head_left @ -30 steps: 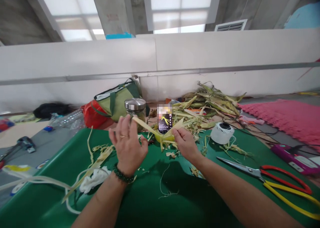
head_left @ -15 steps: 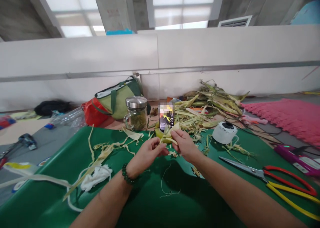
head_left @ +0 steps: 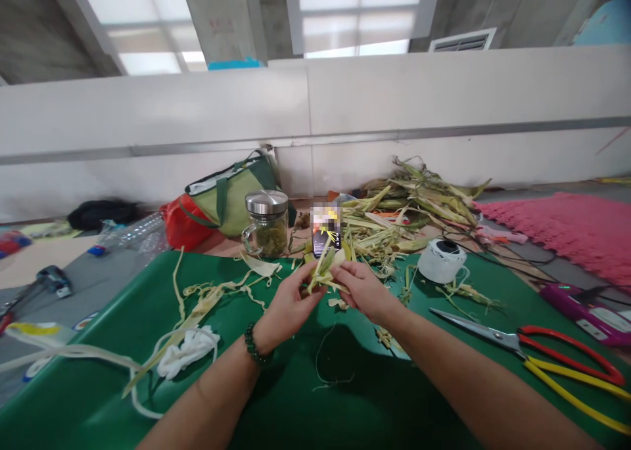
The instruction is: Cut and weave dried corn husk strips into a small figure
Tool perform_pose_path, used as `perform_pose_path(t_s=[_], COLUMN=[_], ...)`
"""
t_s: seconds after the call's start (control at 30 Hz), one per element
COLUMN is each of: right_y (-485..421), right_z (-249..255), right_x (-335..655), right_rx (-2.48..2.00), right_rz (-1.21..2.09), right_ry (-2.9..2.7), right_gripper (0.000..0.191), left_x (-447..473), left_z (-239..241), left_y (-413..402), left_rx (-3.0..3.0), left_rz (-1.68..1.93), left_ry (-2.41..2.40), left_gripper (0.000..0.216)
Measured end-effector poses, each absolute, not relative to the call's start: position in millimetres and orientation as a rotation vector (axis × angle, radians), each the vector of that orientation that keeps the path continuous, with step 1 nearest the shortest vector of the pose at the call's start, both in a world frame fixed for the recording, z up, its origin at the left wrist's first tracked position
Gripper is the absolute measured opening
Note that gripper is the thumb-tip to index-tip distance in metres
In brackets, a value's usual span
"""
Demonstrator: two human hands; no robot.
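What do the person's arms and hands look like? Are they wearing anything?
Both arms are bare, with no sleeves showing and no gloves. The left hand has a bracelet of dark round beads at its wrist. The right hand and its wrist wear nothing that shows: no watch, no band.

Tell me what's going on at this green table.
A person holds a small bundle of corn husk between both hands: left hand pinching one side, right hand the other, above the green sheet. Some torn strips lie to the left, scissors to the right, a husk pile behind.
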State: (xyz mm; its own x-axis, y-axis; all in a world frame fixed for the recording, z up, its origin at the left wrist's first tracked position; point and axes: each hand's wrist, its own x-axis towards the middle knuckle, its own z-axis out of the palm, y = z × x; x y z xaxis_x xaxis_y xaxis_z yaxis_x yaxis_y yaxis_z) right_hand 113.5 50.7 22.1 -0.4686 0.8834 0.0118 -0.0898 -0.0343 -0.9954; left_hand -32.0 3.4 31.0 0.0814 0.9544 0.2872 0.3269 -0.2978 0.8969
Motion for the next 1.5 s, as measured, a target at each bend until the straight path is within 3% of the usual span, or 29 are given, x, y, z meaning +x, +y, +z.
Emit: perform_pose_path(t_s=[0.13,0.3,0.5,0.73,1.07,1.4,1.5], right_y=[49.6,49.3,49.4,51.7,46.7,64.8,65.0], right_z=[23.5,26.3,25.2,28.4,39.9,41.3,40.0], right_x=[112.0,113.5,115.6,126.5,123.7,143.7,144.0], right_rx=[-0.905,-0.883,-0.945,-0.995,-0.763,-0.718,-0.737], right_rz=[1.758,1.793,1.431,0.956,1.528,1.518,1.52], right_ry=[-1.4,-1.365,-1.636,-1.682,-1.823,-1.99,-2.039], right_gripper=[0.025,0.023,0.034,0.036,0.019,0.023,0.022], left_x=[-32.7,-35.2,-34.0,-36.8,-38.4,-49.9,-46.5], left_z=[28.9,29.5,34.8,38.1,36.6,45.1,48.0], left_y=[2.0,3.7,2.2,4.8,3.2,3.8,3.4], left_rx=[1.716,1.912,1.929,1.456,1.166,1.326,1.441], left_rz=[1.277,1.257,1.232,0.904,0.853,0.438,0.48], left_ry=[1.421,1.42,1.477,1.233,1.123,1.075,1.051], left_gripper=[0.05,0.02,0.006,0.03,0.037,0.032,0.026])
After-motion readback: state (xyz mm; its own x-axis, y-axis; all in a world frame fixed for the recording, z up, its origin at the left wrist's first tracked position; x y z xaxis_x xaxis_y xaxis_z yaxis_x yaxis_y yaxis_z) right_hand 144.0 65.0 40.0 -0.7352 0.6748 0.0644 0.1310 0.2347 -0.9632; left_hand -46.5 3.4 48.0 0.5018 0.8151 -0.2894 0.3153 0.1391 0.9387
